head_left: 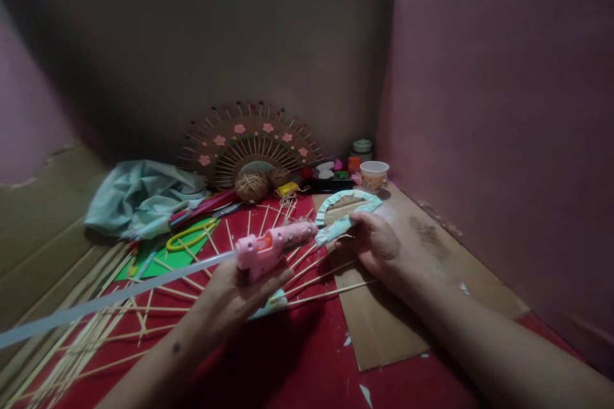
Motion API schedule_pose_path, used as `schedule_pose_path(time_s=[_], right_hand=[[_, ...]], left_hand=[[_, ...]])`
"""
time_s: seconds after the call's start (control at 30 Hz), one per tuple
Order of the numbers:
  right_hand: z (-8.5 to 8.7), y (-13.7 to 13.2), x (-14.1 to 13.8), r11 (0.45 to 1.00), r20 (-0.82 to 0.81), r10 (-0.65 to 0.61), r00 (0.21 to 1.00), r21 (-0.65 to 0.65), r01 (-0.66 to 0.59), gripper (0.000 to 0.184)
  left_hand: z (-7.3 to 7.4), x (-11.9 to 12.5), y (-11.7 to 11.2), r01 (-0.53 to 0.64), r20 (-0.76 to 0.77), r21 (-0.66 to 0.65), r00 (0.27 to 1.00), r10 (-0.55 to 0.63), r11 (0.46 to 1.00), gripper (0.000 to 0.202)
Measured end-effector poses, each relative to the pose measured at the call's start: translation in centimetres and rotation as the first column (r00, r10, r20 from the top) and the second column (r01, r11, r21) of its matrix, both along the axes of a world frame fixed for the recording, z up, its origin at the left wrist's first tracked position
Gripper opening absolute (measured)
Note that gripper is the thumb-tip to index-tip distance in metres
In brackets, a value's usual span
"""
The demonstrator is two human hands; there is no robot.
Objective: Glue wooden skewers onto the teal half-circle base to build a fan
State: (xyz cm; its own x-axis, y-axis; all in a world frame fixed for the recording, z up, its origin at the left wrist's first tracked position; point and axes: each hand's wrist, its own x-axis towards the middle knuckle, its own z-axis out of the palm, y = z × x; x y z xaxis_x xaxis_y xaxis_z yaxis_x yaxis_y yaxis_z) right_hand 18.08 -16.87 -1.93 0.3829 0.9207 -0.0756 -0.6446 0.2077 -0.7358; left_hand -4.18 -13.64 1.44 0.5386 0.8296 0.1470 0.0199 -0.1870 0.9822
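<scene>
My left hand (244, 291) grips a pink hot glue gun (271, 246), with a long translucent glue stick (119, 294) trailing out of its back. The gun's nozzle points right, close to a half-ring frame (330, 230) covered in pale blue patterned fabric. My right hand (374, 246) pinches this frame by its straight lower edge, with the arched side facing away. Beneath my hands, thin wooden sticks (311, 297) fan out over the red surface from a pale blue piece (271, 303), partly hidden by my left hand.
A decorated stick fan (254, 134) leans on the back wall behind a twine ball (252, 186). Crumpled cloth (144, 195) and yellow-handled scissors (192, 235) lie left. A paper cup (373, 176) stands back right. Cardboard (384, 332) lies under my right arm; loose sticks (81, 351) lie at left.
</scene>
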Motion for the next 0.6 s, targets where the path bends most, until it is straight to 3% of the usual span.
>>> schedule_pose_path(time_s=[0.07,0.17,0.37,0.53,0.6], right_hand=[[0.09,0.05,0.08,1.0,-0.023,-0.003,1.0,-0.012,0.002,0.01],[0.3,0.11,0.29,1.0,-0.039,-0.021,0.999,-0.021,0.021,0.01],[0.11,0.32,0.65,1.0,-0.041,-0.022,0.999,0.012,0.023,0.01],[0.27,0.31,0.63,0.999,-0.048,-0.038,0.998,-0.006,0.038,0.01],[0.42,0.29,0.65,0.999,-0.059,-0.04,0.997,-0.011,0.039,0.009]], left_hand=[[0.11,0.28,-0.07,0.016,-0.147,0.076,0.989,-0.005,0.997,0.013],[0.52,0.52,-0.25,0.013,-0.215,0.088,0.977,0.006,0.996,0.018],[0.17,0.25,-0.01,0.051,-0.222,0.077,0.975,-0.033,0.996,0.012],[0.02,0.3,0.06,0.056,-0.228,0.145,0.973,-0.022,0.988,0.009],[0.21,0.44,-0.02,0.075,-0.246,0.173,0.969,-0.031,0.982,0.018]])
